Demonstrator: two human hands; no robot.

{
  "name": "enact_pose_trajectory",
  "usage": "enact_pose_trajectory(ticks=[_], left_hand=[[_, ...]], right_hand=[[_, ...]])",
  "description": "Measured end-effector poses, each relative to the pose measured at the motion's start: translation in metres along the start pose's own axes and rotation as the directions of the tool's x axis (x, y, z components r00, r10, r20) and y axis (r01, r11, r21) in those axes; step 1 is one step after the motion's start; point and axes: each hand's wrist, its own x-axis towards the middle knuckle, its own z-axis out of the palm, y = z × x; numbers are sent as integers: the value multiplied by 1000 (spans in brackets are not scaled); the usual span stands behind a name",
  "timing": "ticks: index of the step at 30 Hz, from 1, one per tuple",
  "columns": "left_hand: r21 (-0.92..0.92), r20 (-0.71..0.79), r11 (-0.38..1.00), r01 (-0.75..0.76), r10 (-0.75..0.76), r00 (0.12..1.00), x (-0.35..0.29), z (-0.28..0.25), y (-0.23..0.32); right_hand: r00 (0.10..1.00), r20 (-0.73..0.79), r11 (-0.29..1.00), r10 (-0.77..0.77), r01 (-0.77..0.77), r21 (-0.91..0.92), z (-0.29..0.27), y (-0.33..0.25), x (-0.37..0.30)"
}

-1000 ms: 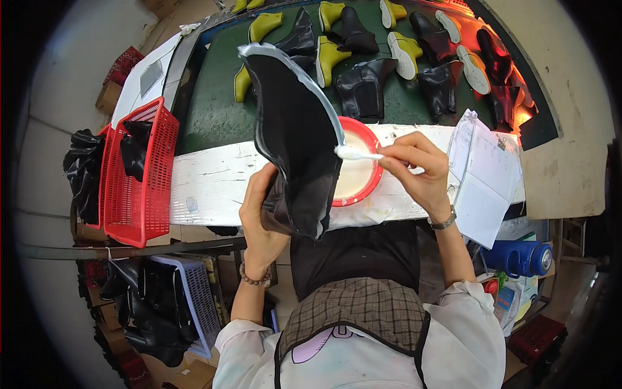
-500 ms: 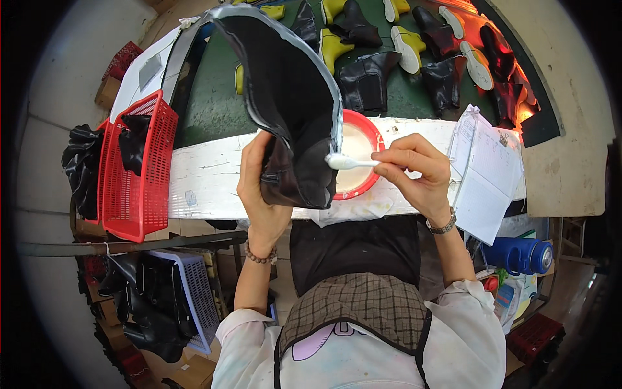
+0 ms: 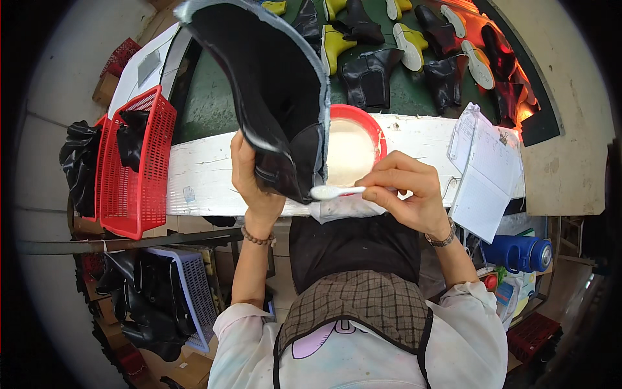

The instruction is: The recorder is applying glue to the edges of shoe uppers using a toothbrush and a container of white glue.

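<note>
A tall black boot upper (image 3: 269, 78) stands tilted above the white bench, its edge coated pale and wet-looking. My left hand (image 3: 254, 185) is closed around its lower left side; some fingers are hidden behind the leather. Between thumb and fingers, my right hand (image 3: 409, 193) pinches the handle of a small white toothbrush-like brush (image 3: 342, 191). The brush head touches, or sits right at, the upper's lower right edge. Just behind the brush is a red bowl (image 3: 380, 133) of cream-coloured liquid, partly covered by the upper.
Several black uppers and yellow boot forms with white soles (image 3: 408, 52) lie on the green surface (image 3: 207, 97) beyond the bench. A red basket (image 3: 139, 194) with black pieces stands left, an open notebook (image 3: 489, 188) right. Below are a blue flask (image 3: 518, 253) and a lilac crate (image 3: 194, 295).
The brush has moved down and left along the upper's edge toward its bottom corner. My left hand has shifted the upper slightly left, uncovering more of the bowl.
</note>
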Motion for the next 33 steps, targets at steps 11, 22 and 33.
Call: enact_pose_trajectory(ticks=[11,22,33], left_hand=[[-526,447,232,818,-743,498,-39,-110,-18],[-804,576,-264,533,-568,588,-106,-141,-49],[-800,567,-136,585,-493,660,-101,-124,-53]], right_hand=[[988,136,553,-75,154,-819,-7,117,24],[990,9,988,-138,139,-74,-11,53,58],[989,16,989,-147,147,-31,-9,51,54]])
